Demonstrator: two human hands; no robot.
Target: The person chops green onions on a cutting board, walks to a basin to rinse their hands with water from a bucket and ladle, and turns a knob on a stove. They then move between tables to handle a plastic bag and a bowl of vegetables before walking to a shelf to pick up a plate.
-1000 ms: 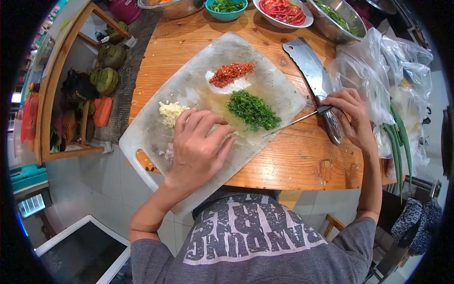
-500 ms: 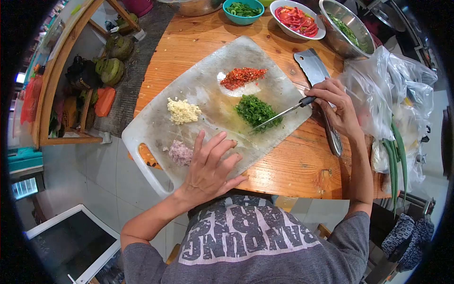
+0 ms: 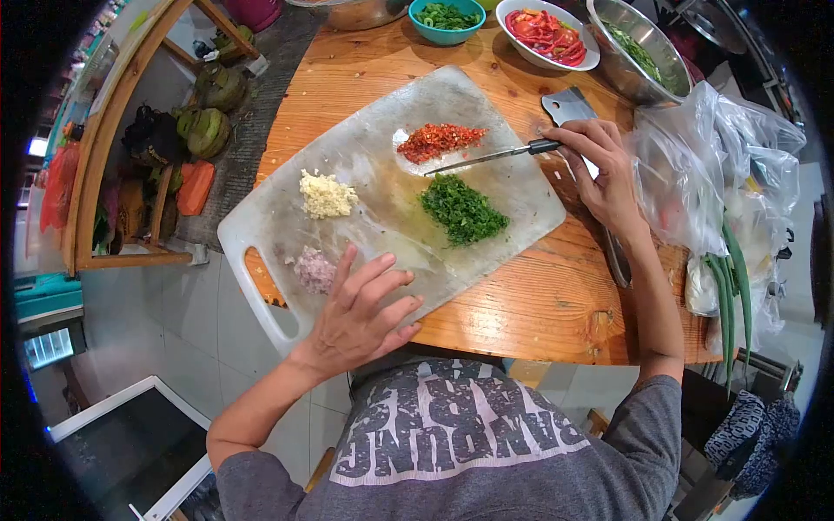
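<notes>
My right hand (image 3: 601, 169) grips the black handle of a knife (image 3: 482, 159). Its narrow blade points left, passing between a pile of chopped red chili (image 3: 439, 142) and a heap of chopped green herbs (image 3: 466, 211). Fingers spread, my left hand (image 3: 360, 313) is over the near edge of the white cutting board (image 3: 261, 213), beside minced purple shallot (image 3: 314, 271). Pale minced garlic (image 3: 327, 194) forms another pile farther up the board. Partly hidden under my right hand and forearm, a cleaver (image 3: 569, 105) lies on the wooden table (image 3: 521, 317).
Along the far edge stand a teal bowl of cut greens (image 3: 446, 19), a white bowl of sliced red chilies and tomato (image 3: 547, 36) and a steel bowl (image 3: 640, 52). Clear plastic bags (image 3: 695, 165) and green onions (image 3: 730, 295) occupy the right side.
The knife has moved up and left from the herb pile toward the chili, its blade now flatter in view. My left hand and the board have shifted slightly left.
</notes>
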